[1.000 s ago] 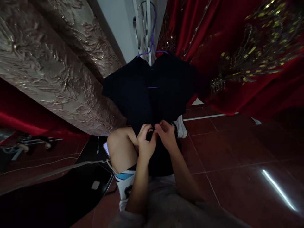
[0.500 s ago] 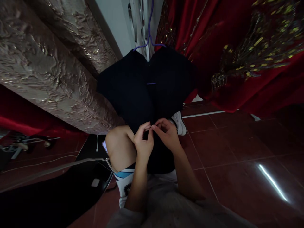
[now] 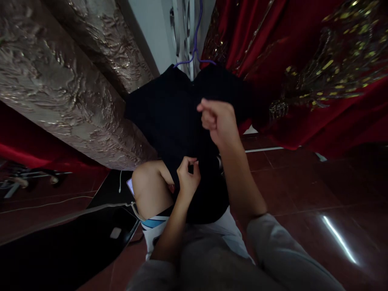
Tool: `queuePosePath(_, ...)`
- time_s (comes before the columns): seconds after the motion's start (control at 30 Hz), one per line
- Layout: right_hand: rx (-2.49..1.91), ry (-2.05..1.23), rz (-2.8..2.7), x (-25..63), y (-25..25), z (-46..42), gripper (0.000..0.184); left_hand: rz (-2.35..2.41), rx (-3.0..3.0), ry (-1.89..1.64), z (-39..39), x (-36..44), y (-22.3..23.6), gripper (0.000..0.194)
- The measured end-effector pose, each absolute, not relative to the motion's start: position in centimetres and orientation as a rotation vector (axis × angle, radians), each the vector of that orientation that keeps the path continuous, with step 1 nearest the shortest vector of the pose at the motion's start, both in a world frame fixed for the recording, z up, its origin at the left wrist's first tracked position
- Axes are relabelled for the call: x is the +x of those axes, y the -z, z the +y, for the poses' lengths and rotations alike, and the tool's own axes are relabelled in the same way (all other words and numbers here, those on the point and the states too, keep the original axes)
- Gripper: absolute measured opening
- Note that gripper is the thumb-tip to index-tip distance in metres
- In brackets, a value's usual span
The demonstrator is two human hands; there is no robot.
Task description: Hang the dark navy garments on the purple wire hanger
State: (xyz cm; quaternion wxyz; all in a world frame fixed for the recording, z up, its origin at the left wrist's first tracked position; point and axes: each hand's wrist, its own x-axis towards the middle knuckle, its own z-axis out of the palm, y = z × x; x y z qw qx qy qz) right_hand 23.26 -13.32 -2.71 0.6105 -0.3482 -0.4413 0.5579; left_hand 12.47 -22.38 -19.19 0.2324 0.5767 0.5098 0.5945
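Note:
A dark garment (image 3: 169, 117) hangs on a purple hanger (image 3: 195, 48) in front of me and drapes down onto my lap. My left hand (image 3: 188, 178) pinches the fabric near its lower edge, thumb and fingers closed on it. Above it, my right hand (image 3: 220, 121) is raised in front of the garment's chest, its fingers closed in a pinch; what they hold is too small to see. My bare left knee (image 3: 148, 190) sticks out just left of the left hand.
Beige brocade fabric (image 3: 60, 81) hangs at the left and red gold-embroidered cloth (image 3: 303, 72) at the right. A phone (image 3: 130, 186) lies beside my knee, near a black surface (image 3: 75, 242) and a white cable (image 3: 45, 204). The floor (image 3: 303, 190) is red-brown tile.
My right hand has lifted away from the left hand, rising from the garment's lower edge up to its chest. The left hand stays pinched on the fabric.

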Motion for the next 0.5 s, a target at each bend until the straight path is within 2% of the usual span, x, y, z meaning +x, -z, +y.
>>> queuePosePath(0.1, -0.717, -1.175, -1.036, 22.2, -0.3, -11.7, 0.038, 1.356, 1.609, -1.626, -21.3, 13.0, 20.0, 0.005)
queuePosePath(0.17, -0.681, -1.143, -1.115, 21.9, -0.6, -11.7, 0.037, 1.265, 1.709, -1.599, -20.4, 12.9, 18.8, 0.003)
queuePosePath(0.23, -0.7, -1.109, -1.19, 22.0, -0.3, -12.3, 0.034, 1.137, 1.85, -1.635, -19.2, 12.2, 15.9, 0.007)
queuePosePath(0.37, -0.74, -1.035, -1.268, 23.0, -0.3, -13.5, 0.032, 0.992, 1.913, -1.98, -15.2, 10.5, 8.1, 0.016)
queuePosePath(0.5, -0.812, -0.951, -1.304, 23.9, 0.8, -13.4, 0.031, 0.977, 1.993, -1.819, -12.8, 10.5, 2.7, 0.023)
